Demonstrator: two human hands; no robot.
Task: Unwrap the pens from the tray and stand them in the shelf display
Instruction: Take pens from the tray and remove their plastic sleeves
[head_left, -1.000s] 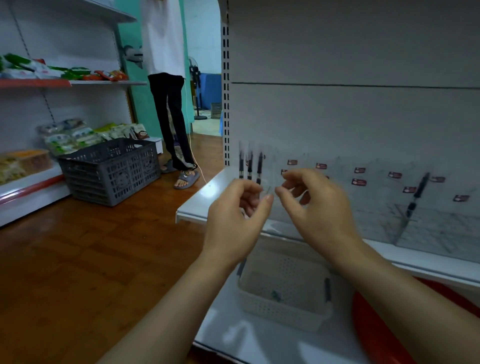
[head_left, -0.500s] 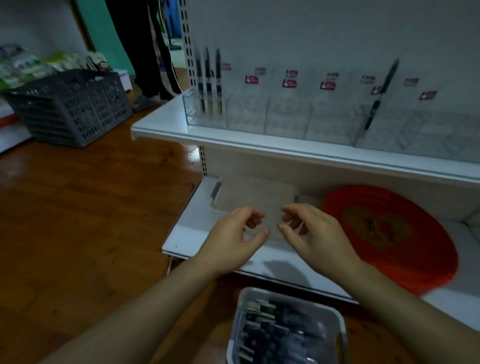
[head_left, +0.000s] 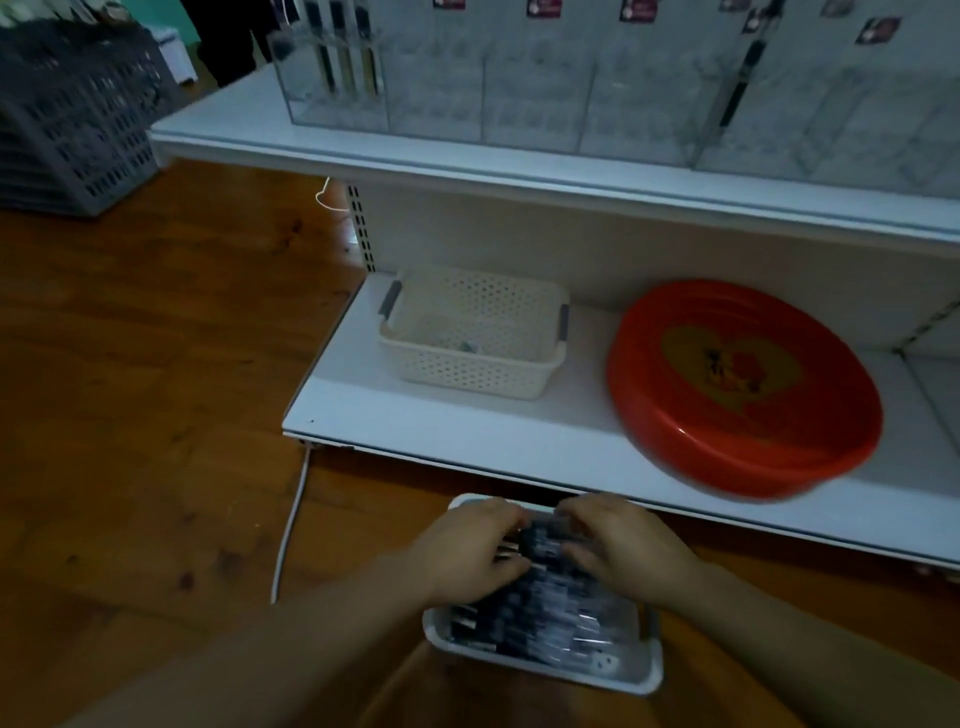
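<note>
A white tray (head_left: 645, 677) sits on the wooden floor below the bottom shelf, full of wrapped dark pens (head_left: 545, 618). My left hand (head_left: 467, 545) and my right hand (head_left: 618, 545) are both down on the far end of the pile, fingers bent onto the pens. Motion blur hides whether either hand holds one. On the upper shelf stands the clear display (head_left: 535, 98). Three pens (head_left: 345, 57) stand upright in its left compartment, and one pen (head_left: 737, 88) leans further right.
A white perforated basket (head_left: 467, 374) and a round red tray (head_left: 743, 395) sit on the bottom shelf (head_left: 415, 431). A grey crate (head_left: 78, 114) stands on the floor at the left, and a white cable (head_left: 288, 530) hangs by the shelf corner. A person's legs (head_left: 228, 36) show at the top left.
My view has tipped down from the display to the floor. Both hands have dropped from in front of the shelf, past the white basket, onto the pens in the tray.
</note>
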